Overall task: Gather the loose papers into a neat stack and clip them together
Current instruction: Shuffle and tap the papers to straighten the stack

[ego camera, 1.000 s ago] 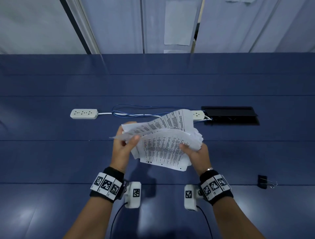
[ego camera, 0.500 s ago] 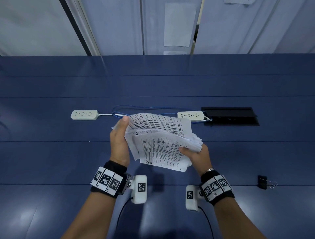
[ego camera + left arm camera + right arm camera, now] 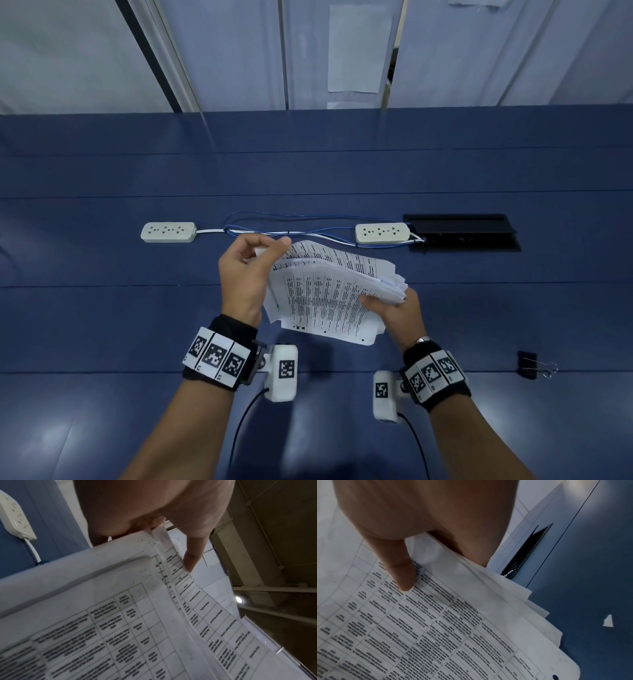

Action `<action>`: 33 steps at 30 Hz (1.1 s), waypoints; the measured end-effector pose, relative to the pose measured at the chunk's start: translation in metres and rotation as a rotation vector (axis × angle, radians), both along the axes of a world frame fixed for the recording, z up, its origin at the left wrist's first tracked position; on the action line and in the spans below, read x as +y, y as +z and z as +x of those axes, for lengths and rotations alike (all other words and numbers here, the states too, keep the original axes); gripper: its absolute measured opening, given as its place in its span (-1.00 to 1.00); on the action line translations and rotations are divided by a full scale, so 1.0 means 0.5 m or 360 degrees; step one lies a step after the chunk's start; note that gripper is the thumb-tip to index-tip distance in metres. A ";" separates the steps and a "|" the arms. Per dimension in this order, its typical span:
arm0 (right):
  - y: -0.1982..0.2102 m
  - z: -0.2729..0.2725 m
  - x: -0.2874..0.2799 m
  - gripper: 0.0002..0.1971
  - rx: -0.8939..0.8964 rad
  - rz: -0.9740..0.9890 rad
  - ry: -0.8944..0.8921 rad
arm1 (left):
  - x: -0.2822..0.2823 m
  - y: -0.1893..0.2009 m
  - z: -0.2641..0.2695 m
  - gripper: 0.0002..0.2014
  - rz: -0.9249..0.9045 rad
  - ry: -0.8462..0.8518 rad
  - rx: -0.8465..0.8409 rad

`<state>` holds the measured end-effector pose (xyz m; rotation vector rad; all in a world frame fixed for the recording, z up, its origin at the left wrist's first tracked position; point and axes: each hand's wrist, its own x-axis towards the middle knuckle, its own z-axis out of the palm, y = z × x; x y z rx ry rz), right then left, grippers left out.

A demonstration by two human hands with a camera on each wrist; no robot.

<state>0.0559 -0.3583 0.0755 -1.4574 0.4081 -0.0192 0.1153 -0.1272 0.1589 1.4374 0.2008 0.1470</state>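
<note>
- Head view: papers are held in the air between both hands, above the desk, sheets fanned and skewed, edges not flush.
- left hand curls round the far-left corner; left wrist view shows a finger against the sheet edge there.
- right hand pinches the right edge, thumb on top of the printed face, fingers under; right wrist view shows the edges stepped, several sheets sticking out.
- Step in hand, as I read it: squaring the stack. Not ready to clip.
- To do it well: loosen both grips, stand the bundle on its long edge on the desk below the hands, tap, rotate, tap the short edge. Gripping tight would lock the skew in.
- Keep one hand pinching once flush, or the sheets will probably slide apart.
- binder clip lies on the desk to the right of the right hand, well apart from it, nearer the person. Right hand is the closer one for it; left should hold the squared corner.
</note>
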 end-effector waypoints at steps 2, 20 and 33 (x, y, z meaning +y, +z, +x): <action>0.002 0.001 0.000 -0.71 -0.0003 -0.0015 0.0011 | -0.002 -0.008 0.002 -0.74 0.0050 0.0014 -0.0026; 0.036 0.012 0.009 -0.82 -0.0108 -0.0060 -0.0113 | 0.057 -0.110 0.012 -0.14 0.0101 -0.0560 0.0424; -0.007 0.043 0.003 -0.65 -0.0026 0.0020 -0.0067 | 0.061 -0.162 0.002 -0.55 0.0115 -0.0439 0.0312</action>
